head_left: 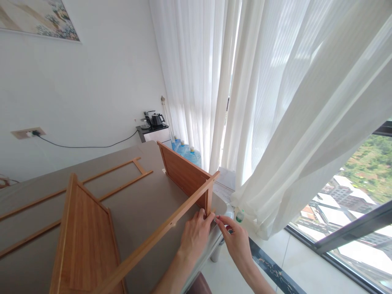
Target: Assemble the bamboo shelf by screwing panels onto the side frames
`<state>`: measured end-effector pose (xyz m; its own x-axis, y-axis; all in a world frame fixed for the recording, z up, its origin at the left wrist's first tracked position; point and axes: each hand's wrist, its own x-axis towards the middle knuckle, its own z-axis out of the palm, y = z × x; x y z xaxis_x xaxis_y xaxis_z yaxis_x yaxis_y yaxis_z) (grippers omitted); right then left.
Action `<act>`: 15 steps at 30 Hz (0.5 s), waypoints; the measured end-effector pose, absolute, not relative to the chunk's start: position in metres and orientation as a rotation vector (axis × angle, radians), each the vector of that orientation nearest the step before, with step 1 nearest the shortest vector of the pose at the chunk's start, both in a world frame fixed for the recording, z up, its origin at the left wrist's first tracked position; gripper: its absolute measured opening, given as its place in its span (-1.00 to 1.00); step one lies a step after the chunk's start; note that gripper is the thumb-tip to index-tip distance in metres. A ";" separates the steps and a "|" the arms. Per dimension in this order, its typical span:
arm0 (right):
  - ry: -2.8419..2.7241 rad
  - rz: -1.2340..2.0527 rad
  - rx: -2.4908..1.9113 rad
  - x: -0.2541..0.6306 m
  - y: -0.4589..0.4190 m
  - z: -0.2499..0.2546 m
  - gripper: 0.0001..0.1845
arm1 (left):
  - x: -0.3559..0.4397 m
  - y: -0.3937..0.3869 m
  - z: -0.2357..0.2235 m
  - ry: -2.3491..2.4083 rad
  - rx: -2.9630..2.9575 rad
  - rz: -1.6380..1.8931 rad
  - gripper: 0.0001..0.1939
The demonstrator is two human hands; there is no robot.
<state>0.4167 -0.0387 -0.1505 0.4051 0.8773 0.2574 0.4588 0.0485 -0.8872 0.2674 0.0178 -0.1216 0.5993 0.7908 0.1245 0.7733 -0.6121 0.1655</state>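
Observation:
A wooden panel (183, 173) stands on edge near the table's far right corner. A long wooden rail (153, 247) runs from its upper corner toward the lower left. My left hand (196, 232) is closed around the panel's lower end, under the rail. Just to the right, my right hand (235, 237) pinches something small between thumb and forefinger, close to the panel's end. What it is cannot be made out. At the left, a second wooden panel (87, 237) stands on edge under the rail's near end.
A ladder-like wooden frame (118, 185) lies flat on the grey-brown table (143, 204). Beyond are a stand with a black kettle (157, 119) and blue water jugs (192, 157). White curtains (254, 122) hang at the right; a bottle (240, 215) stands on the floor.

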 end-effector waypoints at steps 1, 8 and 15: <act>-1.215 0.495 -1.584 0.417 -0.039 -0.150 -0.42 | 0.267 0.018 -0.121 1.336 2.725 0.283 -0.63; -1.133 0.616 -1.611 0.420 -0.034 -0.151 -0.45 | 0.267 0.018 -0.118 1.335 2.737 0.282 -0.69; -1.079 0.798 -1.550 0.425 -0.028 -0.155 -0.43 | 0.267 0.019 -0.120 1.345 2.756 0.278 -0.71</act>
